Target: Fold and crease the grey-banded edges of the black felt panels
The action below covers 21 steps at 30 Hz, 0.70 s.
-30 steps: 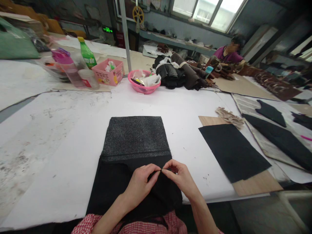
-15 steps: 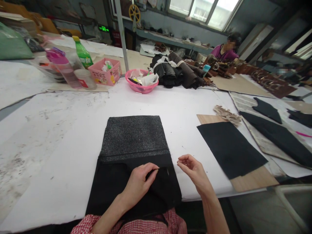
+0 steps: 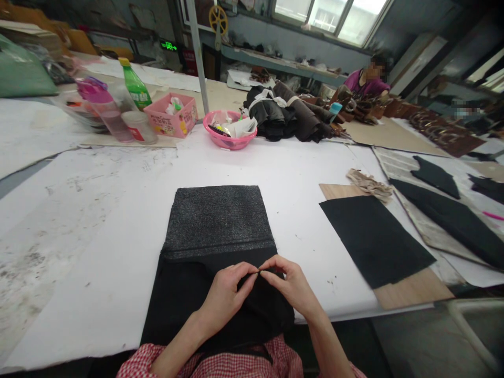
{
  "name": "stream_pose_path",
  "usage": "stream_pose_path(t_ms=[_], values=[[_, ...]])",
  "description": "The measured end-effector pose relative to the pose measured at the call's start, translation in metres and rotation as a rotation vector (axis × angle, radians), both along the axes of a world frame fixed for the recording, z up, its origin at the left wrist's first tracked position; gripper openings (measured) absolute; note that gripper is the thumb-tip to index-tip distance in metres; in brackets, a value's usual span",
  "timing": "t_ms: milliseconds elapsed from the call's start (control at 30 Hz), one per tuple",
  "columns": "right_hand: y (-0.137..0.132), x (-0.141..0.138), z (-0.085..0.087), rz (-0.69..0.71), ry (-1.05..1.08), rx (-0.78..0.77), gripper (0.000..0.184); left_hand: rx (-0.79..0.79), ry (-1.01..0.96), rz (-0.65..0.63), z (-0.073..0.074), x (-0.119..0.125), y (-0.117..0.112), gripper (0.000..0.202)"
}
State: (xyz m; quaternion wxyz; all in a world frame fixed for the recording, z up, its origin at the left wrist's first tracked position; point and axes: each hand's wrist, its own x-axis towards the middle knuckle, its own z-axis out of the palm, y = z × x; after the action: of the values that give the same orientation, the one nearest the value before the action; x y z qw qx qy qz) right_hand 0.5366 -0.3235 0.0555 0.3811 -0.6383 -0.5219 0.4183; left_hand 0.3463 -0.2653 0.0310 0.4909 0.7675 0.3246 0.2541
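Note:
A dark fabric piece (image 3: 218, 226) lies on the white table in front of me, its far half grey and sparkly, its near half plain black (image 3: 177, 304) and hanging over the table edge. My left hand (image 3: 228, 291) rests on the black part, thumb and forefinger pinched on a fold of it. My right hand (image 3: 289, 283) meets it fingertip to fingertip, pinched too, on something too small to make out.
A black sheet on a wooden board (image 3: 374, 239) lies to the right, with more black pieces (image 3: 452, 215) beyond. At the back stand a pink bowl (image 3: 230, 131), a pink box (image 3: 171, 115), a green bottle (image 3: 136, 86) and a dark fabric pile (image 3: 283, 118). Another person (image 3: 368, 79) sits far right.
Half a second ago my right hand was lifted away to the right with loose fingers. It has come back to the left hand's fingertips and pinched shut. The left hand has stayed on the fabric.

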Motion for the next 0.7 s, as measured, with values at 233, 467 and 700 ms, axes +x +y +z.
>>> stream_pose_path(t_ms=[233,467,700], values=[[-0.003,0.007,0.006,-0.027,0.053,-0.041,0.005,0.053,0.008,-0.024,0.002,-0.003,0.002,0.013],[-0.018,0.036,0.0,-0.108,0.18,-0.061,0.027,0.019,-0.018,-0.008,0.001,-0.004,0.002,0.014],[-0.014,0.023,-0.003,-0.118,0.251,-0.07,0.029,0.018,-0.01,-0.01,0.001,-0.003,0.001,0.016]])
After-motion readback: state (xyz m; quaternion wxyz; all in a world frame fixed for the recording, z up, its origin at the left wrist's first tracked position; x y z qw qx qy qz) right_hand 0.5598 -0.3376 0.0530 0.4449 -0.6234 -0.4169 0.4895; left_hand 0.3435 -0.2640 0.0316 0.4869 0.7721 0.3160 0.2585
